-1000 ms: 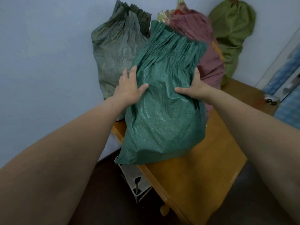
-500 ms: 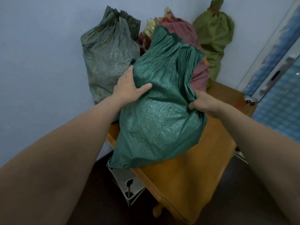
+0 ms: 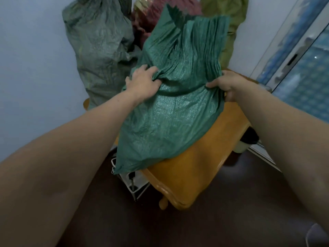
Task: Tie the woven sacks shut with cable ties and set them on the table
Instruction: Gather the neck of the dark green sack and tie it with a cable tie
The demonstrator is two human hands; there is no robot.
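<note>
Far left of the left hand: pale blue wall (image 3: 35, 68). Beyond and left of that hand, a grey-green woven sack (image 3: 99, 56) stands upright against the wall, just beside the sack being handled. Left hand (image 3: 142, 82) is palm down, fingers curled into a bunched fold on the left side of the dark green woven sack (image 3: 169, 113). This sack sits on the orange-brown wooden table (image 3: 195, 175) between the two hands, leaning away from the camera. Its crinkled, pleated top fans out above them and its lower left corner hangs off the table edge below the left forearm. Below that corner, a white wire-frame rack (image 3: 135, 186) stands on the dark floor (image 3: 195, 229), partly hidden by the table. Behind the green sack, above the gap between the hands, a maroon woven sack (image 3: 144, 20) is mostly blocked from view. An olive-green woven sack (image 3: 229, 18) stands above the right hand. Right hand (image 3: 226, 84) pinches the sack's right edge, thumb on the near face, fingers hidden behind the fabric. The hands are well apart, each clamped on the same sack. Right of the right hand: a glass door with blue patterned film (image 3: 302, 68).
</note>
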